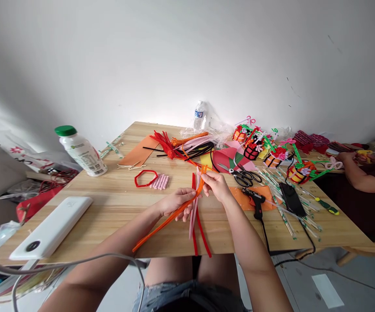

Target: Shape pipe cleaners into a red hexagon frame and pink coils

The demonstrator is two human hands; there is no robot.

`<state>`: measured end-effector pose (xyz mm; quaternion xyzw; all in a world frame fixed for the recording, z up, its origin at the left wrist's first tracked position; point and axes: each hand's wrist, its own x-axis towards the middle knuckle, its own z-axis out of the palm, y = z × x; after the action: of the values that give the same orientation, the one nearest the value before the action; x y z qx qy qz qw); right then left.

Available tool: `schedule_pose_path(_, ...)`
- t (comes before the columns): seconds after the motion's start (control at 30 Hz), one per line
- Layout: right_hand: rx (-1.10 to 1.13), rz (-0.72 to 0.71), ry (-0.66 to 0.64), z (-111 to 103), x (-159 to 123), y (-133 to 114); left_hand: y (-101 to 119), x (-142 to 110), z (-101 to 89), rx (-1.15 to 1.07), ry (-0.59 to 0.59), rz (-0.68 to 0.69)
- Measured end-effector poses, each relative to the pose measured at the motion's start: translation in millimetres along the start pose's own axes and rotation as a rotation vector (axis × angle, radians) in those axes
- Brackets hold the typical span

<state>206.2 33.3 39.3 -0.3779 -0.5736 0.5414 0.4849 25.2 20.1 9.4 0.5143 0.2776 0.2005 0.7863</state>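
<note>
My left hand (176, 202) is closed around a bundle of pipe cleaners over the wooden table (116, 203). An orange pipe cleaner (161, 227) runs from it down past the table's front edge, and red pipe cleaners (202, 236) and a pink one (192, 221) hang beside it. My right hand (216, 184) pinches the upper ends of the same bundle, just right of the left hand.
A red pipe-cleaner hexagon (146, 178) and pink coils (160, 181) lie further back. Loose pipe cleaners (184, 145), scissors (244, 175), a glue gun (255, 201), a phone (291, 198), finished flower baskets (272, 151), a green-capped bottle (82, 151), a white power bank (53, 227). Another person's arm (356, 173) at right.
</note>
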Motion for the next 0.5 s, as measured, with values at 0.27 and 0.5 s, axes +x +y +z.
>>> schedule_pose_path(0.27, 0.002, 0.044, -0.024, 1.3, -0.5, -0.8, 0.1, 0.1, 0.8, -0.007, -0.011, 0.027)
schedule_pose_path(0.5, -0.006, 0.041, -0.024, 0.1, 0.1, -0.4, 1.3, -0.2, 0.9, 0.014, 0.001, 0.019)
